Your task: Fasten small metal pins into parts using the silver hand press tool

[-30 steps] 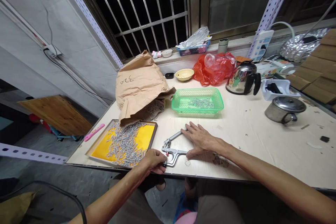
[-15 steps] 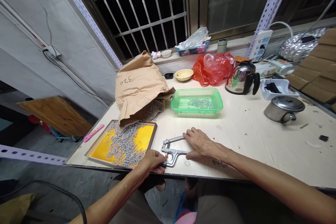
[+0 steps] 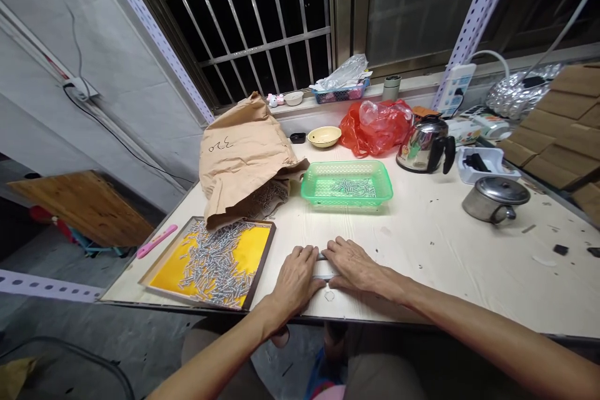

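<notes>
"Left hand (image 3: 296, 282) and right hand (image 3: 355, 267) are gripping one pair of metal pliers (image 3: 323, 277), low in the centre of the frame."

"Are the hands touching each other?"

"Their fingers are leaving a narrow gap, and two grey handle bars are showing through it. On each hand the fingers are lying over the upper bar while the thumb is pressing near the lower one. The rest of the pliers is hiding under the hands."

"And what are they working on?"

"A pale worktop (image 3: 412, 234); the pliers are lying near its front edge."

"What is filling the lower left?"

"A shallow tray (image 3: 260, 265) with a yellow bottom is holding a spread of small silver metal parts (image 3: 213, 262), too small for telling springs from screws. A pink-handled tool (image 3: 157, 242) is lying just beside it, further left."

"And above the tray?"

"A brown paper bag (image 3: 248, 150) is leaning there, its lower edge overhanging the tray's upper rim. At centre, a green plastic basket (image 3: 344, 165) is holding a few more silver pieces."

"Towards the right?"

"A steel kettle (image 3: 424, 144) is standing behind a lidded metal pot (image 3: 492, 201)."
</notes>
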Demonstrator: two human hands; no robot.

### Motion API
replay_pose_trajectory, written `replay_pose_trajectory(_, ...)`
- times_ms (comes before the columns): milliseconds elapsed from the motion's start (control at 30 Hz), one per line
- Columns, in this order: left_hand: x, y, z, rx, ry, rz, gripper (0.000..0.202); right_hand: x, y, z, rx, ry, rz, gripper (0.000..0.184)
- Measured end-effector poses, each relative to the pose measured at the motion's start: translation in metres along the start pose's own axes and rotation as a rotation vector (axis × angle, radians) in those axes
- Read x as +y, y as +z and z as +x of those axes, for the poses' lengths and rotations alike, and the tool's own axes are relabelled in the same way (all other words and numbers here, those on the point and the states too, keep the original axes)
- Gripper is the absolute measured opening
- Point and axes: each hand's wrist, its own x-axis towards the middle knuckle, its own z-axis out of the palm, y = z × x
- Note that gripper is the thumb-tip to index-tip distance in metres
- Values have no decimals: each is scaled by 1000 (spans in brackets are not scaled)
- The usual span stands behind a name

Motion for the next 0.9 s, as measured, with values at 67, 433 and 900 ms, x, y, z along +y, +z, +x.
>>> replay_pose_trajectory(67,0,0,6,-61,31,7,50,0,-2,-2,-9,0,15,51)
replay_pose_trajectory(433,-13,-3,26,-110,92,-143,35,0,-8,8,-78,54,-59,31)
replay_pose_trajectory(900,-7,3,29,-27,-14,-154,17,13,-1,12,-41,-40,-44,19)
